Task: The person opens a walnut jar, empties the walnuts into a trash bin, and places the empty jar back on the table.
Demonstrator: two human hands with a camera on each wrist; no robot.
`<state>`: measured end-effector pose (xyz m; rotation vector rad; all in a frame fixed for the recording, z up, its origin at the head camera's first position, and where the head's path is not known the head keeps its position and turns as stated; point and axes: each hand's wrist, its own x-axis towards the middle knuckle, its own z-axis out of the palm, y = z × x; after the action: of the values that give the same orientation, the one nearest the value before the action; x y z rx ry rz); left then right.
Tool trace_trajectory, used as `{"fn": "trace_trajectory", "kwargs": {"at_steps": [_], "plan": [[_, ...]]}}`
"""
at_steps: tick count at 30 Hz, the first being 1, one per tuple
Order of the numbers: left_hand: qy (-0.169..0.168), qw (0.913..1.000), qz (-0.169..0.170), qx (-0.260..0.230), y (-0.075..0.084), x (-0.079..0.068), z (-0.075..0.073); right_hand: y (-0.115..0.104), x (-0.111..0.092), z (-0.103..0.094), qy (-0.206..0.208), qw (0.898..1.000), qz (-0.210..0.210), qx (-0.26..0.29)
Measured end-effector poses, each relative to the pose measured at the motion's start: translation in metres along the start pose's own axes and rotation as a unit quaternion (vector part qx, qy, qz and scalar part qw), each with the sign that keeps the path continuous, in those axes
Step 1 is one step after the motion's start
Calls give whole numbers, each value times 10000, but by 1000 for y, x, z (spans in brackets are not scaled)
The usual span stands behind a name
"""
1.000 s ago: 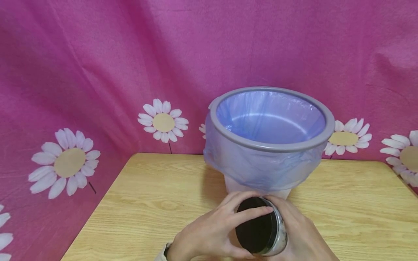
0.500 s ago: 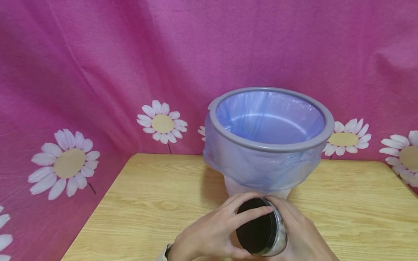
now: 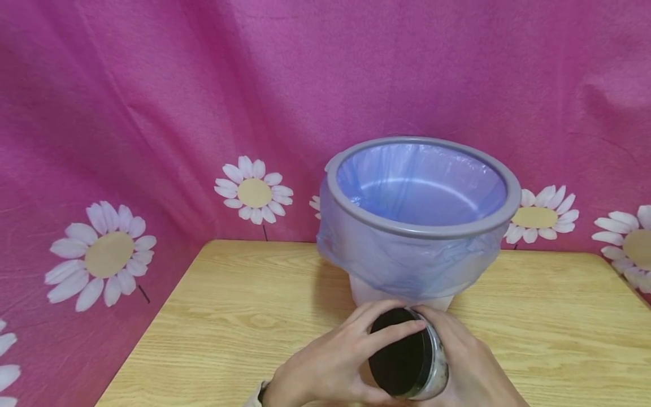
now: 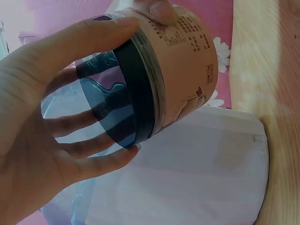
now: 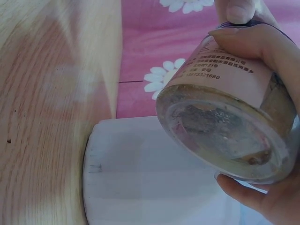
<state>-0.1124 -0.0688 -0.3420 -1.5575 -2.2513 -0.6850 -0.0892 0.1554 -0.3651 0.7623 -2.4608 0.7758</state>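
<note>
A clear jar with a dark, glossy lid is tilted on its side in front of the bin, at the bottom of the head view. My left hand grips the lid, its thumb and fingers spread around the rim. Around the jar's body curls my right hand. A pinkish label with small print wraps the jar in the left wrist view. The right wrist view shows the jar's clear base, with murky residue behind it. The lid sits on the jar.
A grey-rimmed bin lined with a blue plastic bag stands on the wooden table, just beyond the hands. Behind the table hangs a pink cloth with white daisies, which also covers the left side.
</note>
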Motion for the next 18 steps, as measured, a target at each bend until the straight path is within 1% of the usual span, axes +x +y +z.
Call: {"fn": "trace_trajectory", "kwargs": {"at_steps": [4, 9, 15, 18], "plan": [[-39, 9999, -52, -82, 0, 0, 0, 0, -1, 1, 91, 9999, -105, -45], [-114, 9998, 2, -184, 0, 1, -1, 2, -1, -1, 85, 9997, -218, -66], [-64, 10000, -9, -73, 0, 0, 0, 2, -1, -2, 57, 9997, -230, -64], [-16, 9999, -36, -108, 0, 0, 0, 2, -1, -2, 33, 9998, -190, -57]]}}
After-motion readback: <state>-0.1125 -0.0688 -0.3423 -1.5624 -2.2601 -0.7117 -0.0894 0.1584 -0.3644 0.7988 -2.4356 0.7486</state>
